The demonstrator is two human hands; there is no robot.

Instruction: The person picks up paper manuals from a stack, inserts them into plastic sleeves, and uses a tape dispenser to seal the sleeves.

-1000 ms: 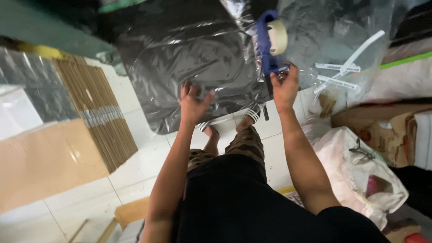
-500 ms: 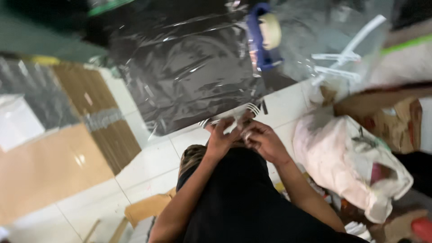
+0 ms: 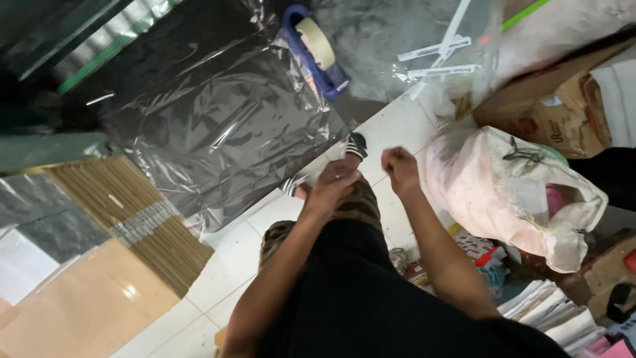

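Observation:
My left hand (image 3: 334, 187) rests on my knee in patterned trousers, fingers flat, and holds nothing I can see. My right hand (image 3: 399, 167) hovers just to its right, curled into a fist, with nothing visible in it. A blue tape dispenser (image 3: 311, 50) with a roll of pale tape lies by itself on the far edge of a large dark sheet wrapped in clear film (image 3: 212, 126), which is spread on the white tiled floor ahead of my feet. My striped sandal (image 3: 354, 146) touches the sheet's near edge.
Flat cardboard and a bundle of corrugated strips (image 3: 132, 225) lie at the left. A stuffed whitish plastic bag (image 3: 510, 192) sits at the right beside a brown carton (image 3: 563, 113). White label strips (image 3: 440, 59) lie on clear film at the back. Papers (image 3: 550, 318) are stacked at the lower right.
My right hand held the tape dispenser over the sheet a second ago; it now lies on the sheet. Both hands came back to my knees, met, then moved slightly apart.

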